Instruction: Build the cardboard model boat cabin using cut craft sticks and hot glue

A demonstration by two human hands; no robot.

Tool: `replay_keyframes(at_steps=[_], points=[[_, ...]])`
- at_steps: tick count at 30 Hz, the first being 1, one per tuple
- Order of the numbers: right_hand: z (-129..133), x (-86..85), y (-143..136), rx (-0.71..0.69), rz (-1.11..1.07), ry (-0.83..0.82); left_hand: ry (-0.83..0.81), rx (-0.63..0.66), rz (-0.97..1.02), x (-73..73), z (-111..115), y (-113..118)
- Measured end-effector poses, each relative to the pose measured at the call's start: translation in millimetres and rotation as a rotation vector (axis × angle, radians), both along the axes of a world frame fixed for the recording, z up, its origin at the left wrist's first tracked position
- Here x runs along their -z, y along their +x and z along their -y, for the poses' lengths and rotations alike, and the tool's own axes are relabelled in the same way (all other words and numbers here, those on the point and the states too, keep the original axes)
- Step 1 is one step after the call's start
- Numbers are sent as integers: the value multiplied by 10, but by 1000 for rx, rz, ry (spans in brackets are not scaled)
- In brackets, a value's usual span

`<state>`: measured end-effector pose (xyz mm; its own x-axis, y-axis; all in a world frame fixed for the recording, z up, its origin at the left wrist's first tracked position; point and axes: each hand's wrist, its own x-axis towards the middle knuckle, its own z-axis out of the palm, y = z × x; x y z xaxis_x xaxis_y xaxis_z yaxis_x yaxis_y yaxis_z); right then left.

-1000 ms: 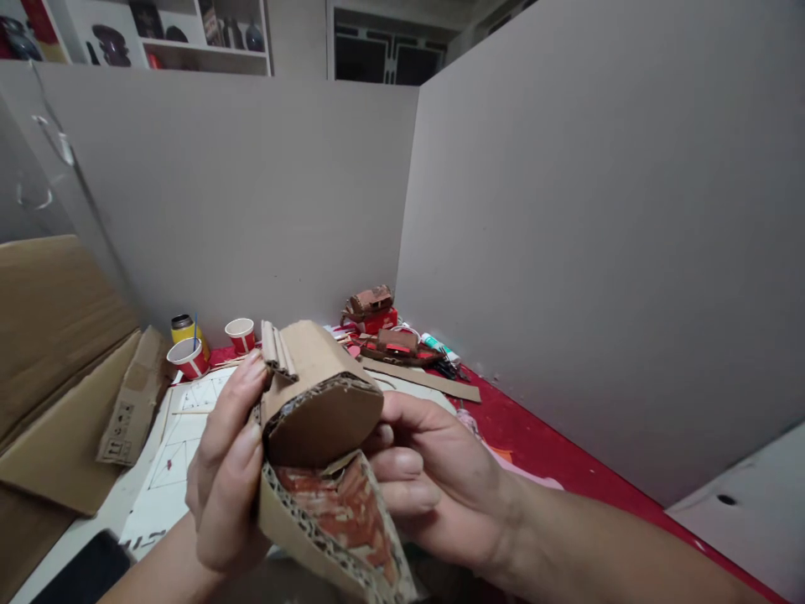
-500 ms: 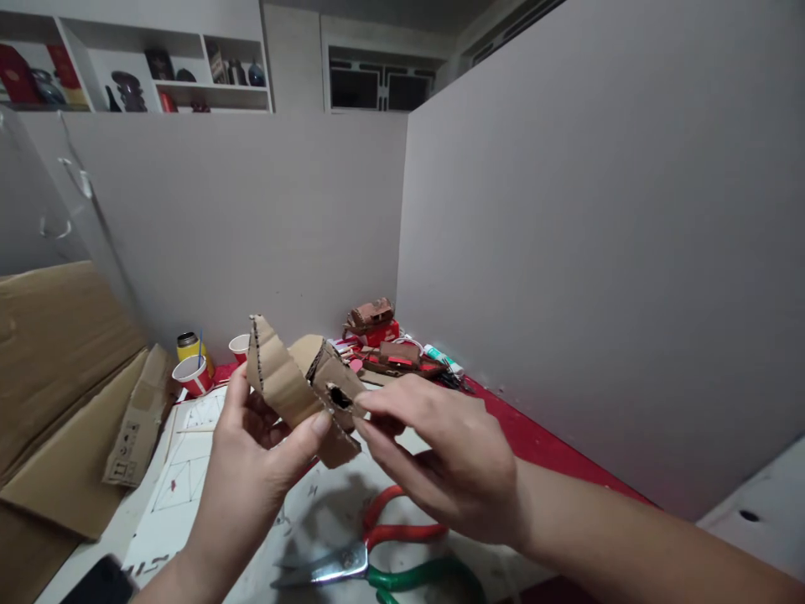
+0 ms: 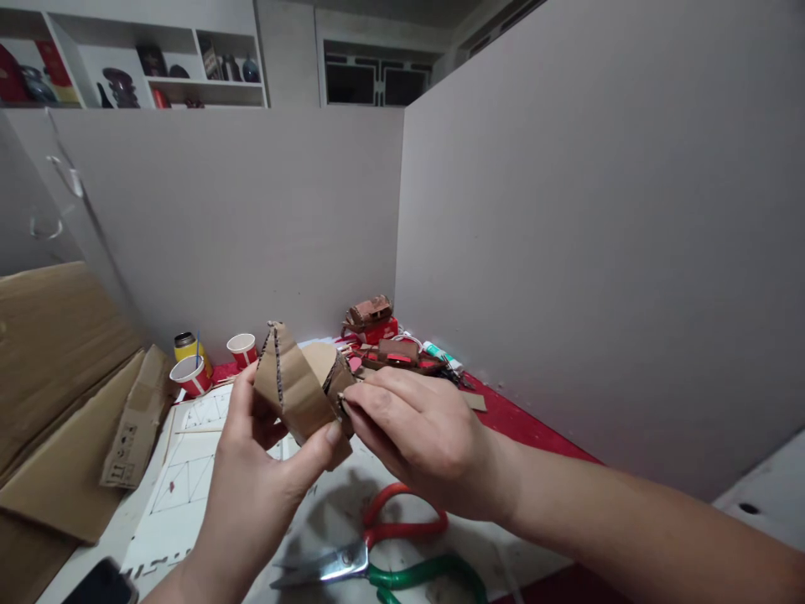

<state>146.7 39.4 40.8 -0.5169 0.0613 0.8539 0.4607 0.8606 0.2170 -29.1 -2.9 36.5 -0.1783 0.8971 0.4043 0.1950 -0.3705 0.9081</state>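
A small folded cardboard piece (image 3: 302, 386), brown with a ridged cut edge and a pointed top, is held up over the table. My left hand (image 3: 264, 470) grips it from below and the left, thumb along its lower edge. At its right end, my right hand (image 3: 428, 436) pinches the cardboard near its cut edge; the fingers cover the hole there. Below both hands lie scissors (image 3: 368, 558) with one red and one green handle, blades pointing left.
Large cardboard sheets (image 3: 63, 445) lean at the left beside a drawing sheet (image 3: 179, 486). Paper cups (image 3: 192, 375) and a yellow bottle (image 3: 205, 359) stand behind. Brown cardboard models (image 3: 371, 312) and a tube (image 3: 440, 356) lie in the back corner. A phone (image 3: 104, 583) sits front left.
The cardboard piece has turned in my hands and shifted slightly right. My right hand has moved a little left over the hole, now hiding it.
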Motion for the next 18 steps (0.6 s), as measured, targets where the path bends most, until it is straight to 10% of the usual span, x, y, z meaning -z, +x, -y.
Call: replay_keyframes(at_steps=[8, 18], points=[[13, 23, -24, -56, -64, -74, 113, -142, -105, 93, 11, 34], [-14, 14, 53, -26, 45, 38, 19, -16, -39, 34, 17, 31]])
